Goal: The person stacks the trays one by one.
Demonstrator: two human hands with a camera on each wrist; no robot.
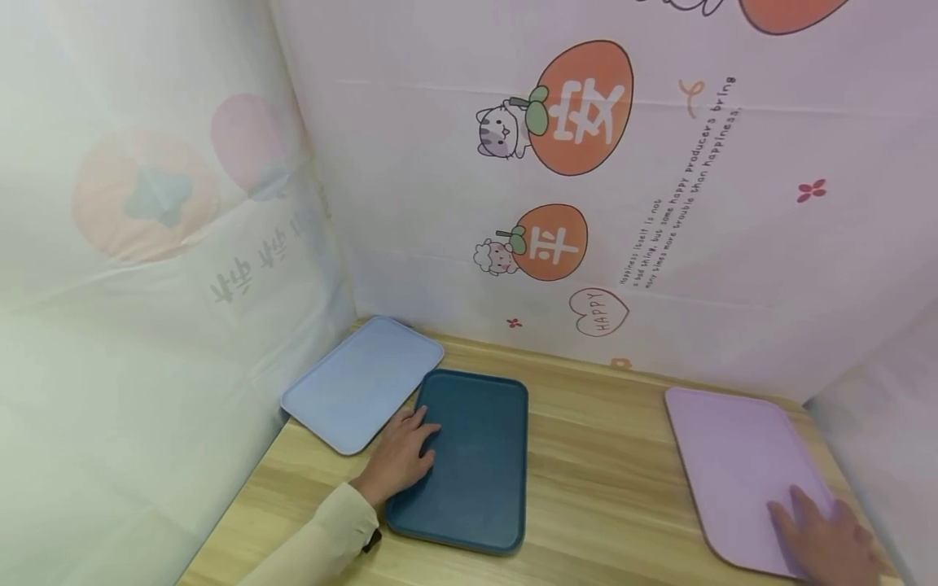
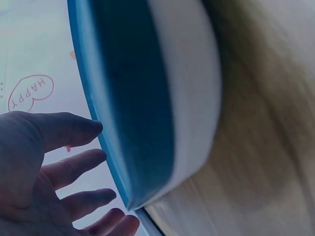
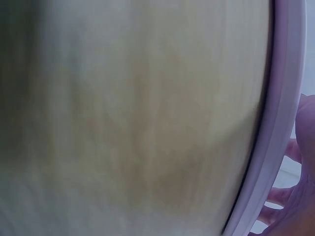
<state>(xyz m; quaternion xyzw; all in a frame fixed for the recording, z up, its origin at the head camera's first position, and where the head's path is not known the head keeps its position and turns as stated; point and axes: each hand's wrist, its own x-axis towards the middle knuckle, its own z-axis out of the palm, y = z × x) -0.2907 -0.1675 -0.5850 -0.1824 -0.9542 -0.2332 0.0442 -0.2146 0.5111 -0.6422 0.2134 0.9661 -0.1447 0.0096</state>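
Observation:
My left hand (image 1: 399,456) is over the left edge of a dark teal tray (image 1: 476,464), its fingers spread. In the left wrist view the thumb and fingertips (image 2: 91,129) come right up to the teal tray's rim (image 2: 106,152). A light blue tray (image 1: 366,382) lies just behind and to the left of that hand. On the right, my slightly blurred right hand (image 1: 828,533) overlaps the near right part of a pink tray (image 1: 733,464), fingers extended. The right wrist view has the pink rim (image 3: 275,123) running in front of the hand (image 3: 295,196).
All the trays lie on a wood-grain table (image 1: 601,464). A printed white cloth (image 1: 440,163) hangs along its back edge, and another cloth (image 1: 146,342) closes off the left side. Pale cloth (image 1: 890,415) also stands at the right.

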